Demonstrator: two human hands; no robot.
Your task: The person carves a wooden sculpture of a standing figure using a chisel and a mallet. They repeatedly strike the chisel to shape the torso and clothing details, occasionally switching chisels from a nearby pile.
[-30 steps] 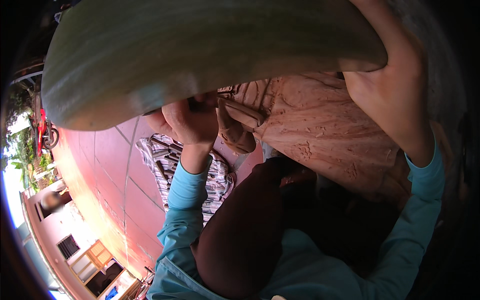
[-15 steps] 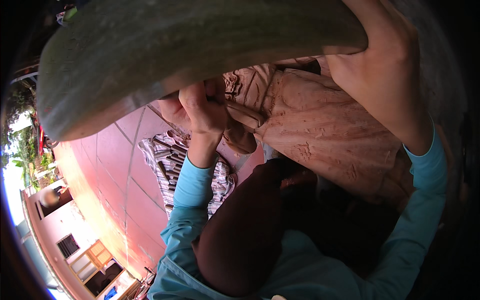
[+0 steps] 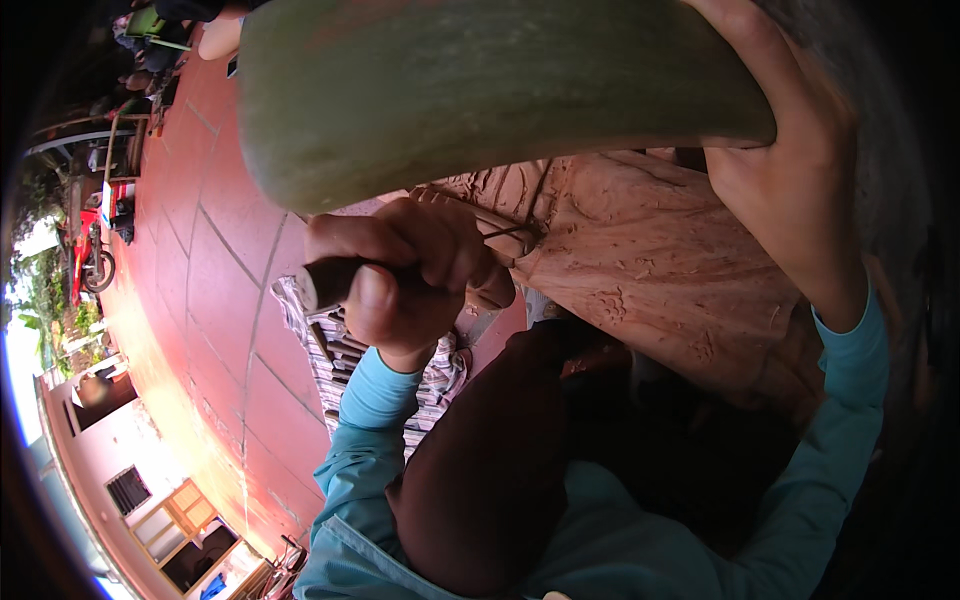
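Note:
My left hand [image 3: 420, 255] is closed around a chisel [image 3: 322, 284], its round handle end poking out beside my thumb. The chisel's thin shaft reaches right, toward a large reddish-brown wood carving [image 3: 650, 250] with cut folds and loose shavings; I cannot tell whether its hidden edge touches the wood. Above, my right hand [image 3: 790, 150] grips the right end of a thick, dull green mallet [image 3: 500, 95]. The mallet's face passes just above my left hand and covers the far part of the carving.
A striped cloth [image 3: 445, 385] holding several chisels [image 3: 328, 342] lies on the pink tiled floor [image 3: 225, 310], left of my knee [image 3: 480, 470]. Far left stand a red motorbike [image 3: 90, 250] and a building [image 3: 150, 460]. Part of another person [image 3: 220, 38] shows at the upper left.
The mallet has shifted right and up, uncovering floor at the left. My left hand has turned, so the chisel's handle end and my thumb now show.

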